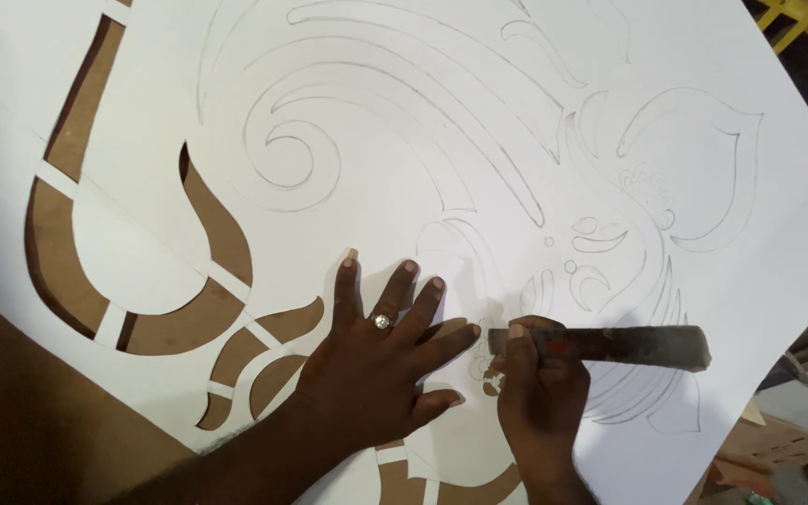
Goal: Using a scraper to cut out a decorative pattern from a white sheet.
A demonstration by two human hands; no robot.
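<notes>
A large white sheet (479, 140) with pencil-drawn scrolls, leaves and a flower covers a brown board (11, 411). Curved shapes at the left and bottom are cut out, showing brown through them. My left hand (381, 360) lies flat on the sheet with fingers spread and a ring on one finger. My right hand (535, 393) is closed around a dark, thick-handled cutting tool (610, 346). Its handle points right, and its tip meets the paper just beside my left fingertips.
The sheet's right edge runs diagonally from top right to bottom centre. Beyond it lie scraps and wooden pieces (797, 421) on the floor. A yellow object (783, 17) shows at the top right corner.
</notes>
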